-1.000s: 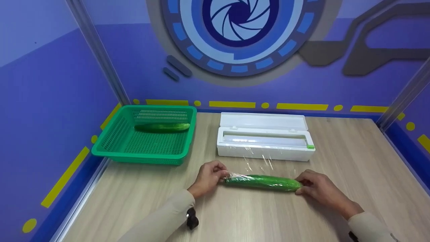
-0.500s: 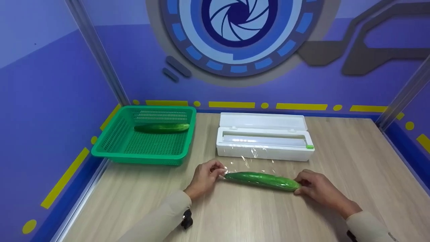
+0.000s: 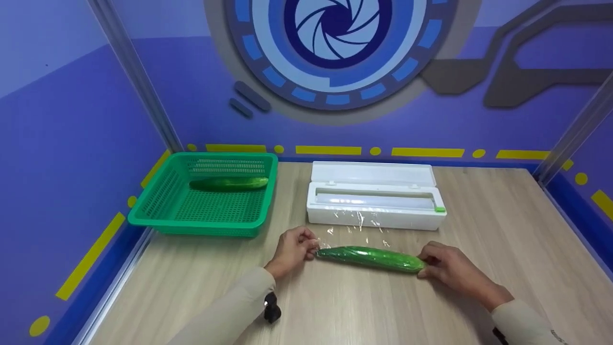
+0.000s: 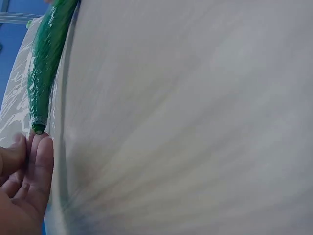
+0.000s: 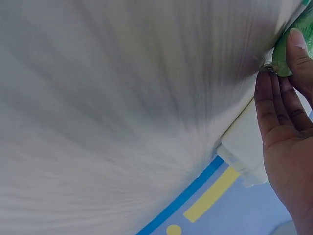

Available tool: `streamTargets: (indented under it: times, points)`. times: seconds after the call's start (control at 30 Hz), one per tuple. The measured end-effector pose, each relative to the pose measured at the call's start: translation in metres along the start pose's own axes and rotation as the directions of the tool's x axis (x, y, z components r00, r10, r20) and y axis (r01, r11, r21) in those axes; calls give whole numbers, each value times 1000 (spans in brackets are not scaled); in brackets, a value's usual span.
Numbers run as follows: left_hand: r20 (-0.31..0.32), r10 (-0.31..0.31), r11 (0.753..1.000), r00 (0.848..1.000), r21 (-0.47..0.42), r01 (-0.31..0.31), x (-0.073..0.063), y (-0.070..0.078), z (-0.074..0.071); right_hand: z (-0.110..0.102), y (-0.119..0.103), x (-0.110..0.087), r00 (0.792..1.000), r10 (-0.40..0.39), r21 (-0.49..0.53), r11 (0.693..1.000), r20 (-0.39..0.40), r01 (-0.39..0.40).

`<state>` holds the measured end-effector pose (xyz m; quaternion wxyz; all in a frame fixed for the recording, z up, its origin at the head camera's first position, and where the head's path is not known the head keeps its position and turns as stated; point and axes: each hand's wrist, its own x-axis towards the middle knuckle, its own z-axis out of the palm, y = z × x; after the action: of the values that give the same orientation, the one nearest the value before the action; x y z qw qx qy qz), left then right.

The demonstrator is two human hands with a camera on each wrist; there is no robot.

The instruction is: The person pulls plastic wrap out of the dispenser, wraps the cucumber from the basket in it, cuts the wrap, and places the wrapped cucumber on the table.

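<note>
A long green cucumber (image 3: 368, 258) wrapped in clear cling film lies near the middle of the table, its left end slightly farther back. At that left tip my left hand (image 3: 293, 252) pinches the film between thumb and fingers; in the left wrist view the fingertips (image 4: 45, 142) are right at the stem end. My right hand (image 3: 452, 266) grips the cucumber's paler right end, thumb on one side and fingers on the other. Cling film (image 3: 360, 220) stretches from the cucumber back to the white dispenser box (image 3: 376, 218), whose lid stands open with the roll inside.
A green plastic basket (image 3: 203, 226) stands at the back left, with another cucumber (image 3: 229, 183) inside. The light wood table (image 3: 364, 311) has wall panels behind and at both sides. A green slider (image 3: 439, 209) sits at the dispenser's right corner.
The cucumber's left end has swung slightly away from me, and my left hand has shifted a little with it. Glints on the stretched film have moved. My right hand keeps its grip.
</note>
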<state>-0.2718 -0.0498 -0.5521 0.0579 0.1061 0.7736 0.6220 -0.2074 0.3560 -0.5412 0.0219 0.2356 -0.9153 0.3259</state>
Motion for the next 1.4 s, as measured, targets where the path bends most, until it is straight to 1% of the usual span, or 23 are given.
streamTargets:
  times: [0.1,0.13,0.2,0.27,0.33,0.47,0.67,0.73,0.8,0.83,0.87,0.93,1.0,1.07,1.17,1.2,1.27,1.33,1.37,1.4]
  points:
    - [13,-49,998,999,-47,50,0,-4,0,1,0,0,1000,-18,17,1000,-11,18]
    - [20,-57,997,998,-60,58,0,-5,-1,1,0,0,999,-30,22,999,-18,30]
    - [32,-57,995,998,-77,59,0,-8,-1,2,0,0,998,-49,29,998,-29,50]
    - [47,-44,996,998,-76,47,0,-10,-2,2,0,0,998,-49,28,998,-31,50]
    - [71,-23,998,997,-51,27,0,-11,-2,1,0,0,999,-33,20,999,-28,33]
    - [107,7,999,994,30,-10,-1,-10,-2,1,0,0,1000,9,11,1000,-9,-9]
    - [143,5,996,990,83,-17,-2,-5,-1,1,2,0,999,31,11,999,10,-31]
    - [163,18,991,987,130,-40,-2,-2,-1,1,2,-1,999,40,16,999,12,-40]
    - [190,38,977,981,201,-77,-1,0,-1,1,2,-1,999,51,24,998,13,-51]
    - [203,52,965,978,240,-101,-1,1,-1,1,2,-1,998,58,28,998,15,-58]
    - [215,76,948,974,286,-137,-1,2,-1,1,2,-1,998,62,31,998,16,-63]
    - [238,119,907,964,370,-203,-1,3,-2,1,1,-2,997,72,37,997,17,-72]
    - [256,145,866,956,434,-248,-2,5,-2,1,1,-2,997,76,39,996,15,-77]
    - [271,167,828,948,484,-284,-4,5,-2,2,0,-3,996,84,43,996,12,-84]
    - [290,162,773,943,557,-304,-7,6,-1,2,-1,-3,995,98,37,994,10,-99]
    - [295,167,748,941,584,-316,-9,6,-1,2,-1,-3,994,105,32,994,10,-105]
    - [301,198,692,933,631,-350,-9,6,-1,2,-2,-3,993,114,21,993,10,-114]
    - [303,241,645,922,660,-386,-9,5,0,2,-2,-3,993,119,5,993,12,-119]
    - [304,264,630,915,664,-402,-8,4,0,2,-3,-3,993,120,0,993,13,-120]
    - [305,283,624,909,661,-416,-7,3,0,2,-3,-3,993,121,-3,993,16,-121]
